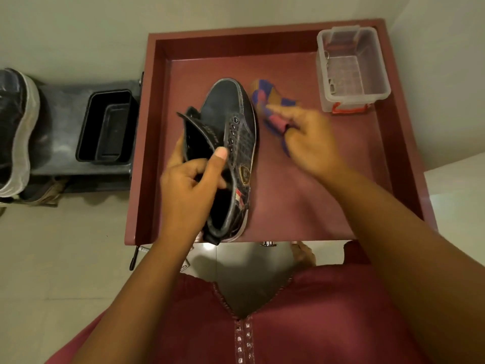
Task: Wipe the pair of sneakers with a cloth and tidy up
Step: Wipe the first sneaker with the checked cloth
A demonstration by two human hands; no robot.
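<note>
A black sneaker (228, 143) with a gold badge on its side lies over the dark red tray table (309, 200), toe pointing away from me. My left hand (191, 187) grips its collar, thumb inside the opening beside the tongue. Just right of the toe, my right hand (307, 137) holds a checked cloth (265, 101) of blue, orange and pink; the hand and cloth are motion-blurred, index finger stretched toward the shoe. A second dark shoe with a white sole (15, 132) shows at the far left edge.
A clear plastic box (351, 69) with a red latch stands in the tray's far right corner. Left of the tray, a low grey shelf (60, 143) carries a black rectangular container (107, 127). Pale floor tiles surround everything.
</note>
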